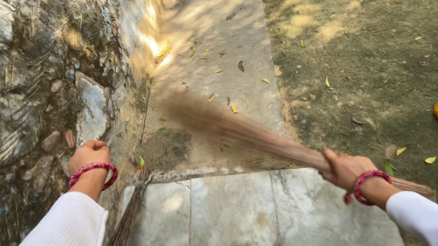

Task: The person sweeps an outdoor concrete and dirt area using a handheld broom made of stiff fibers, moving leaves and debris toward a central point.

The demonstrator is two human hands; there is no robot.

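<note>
The right hand [345, 170], lower right, is clamped on a grass broom [239, 132] whose blurred bristles stretch up-left over the leaf-strewn concrete path [224, 33]. The left hand [88, 155], lower left, is loosely curled, holding nothing, well apart.

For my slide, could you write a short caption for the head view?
Right hand sweeps a blurred grass broom across a leaf-strewn stone path; left hand near the rock wall.

You have one head view, looking steeply down and forward along the stone path [216, 63], close above its near slabs; its far end probably lies beyond the frame.
</note>
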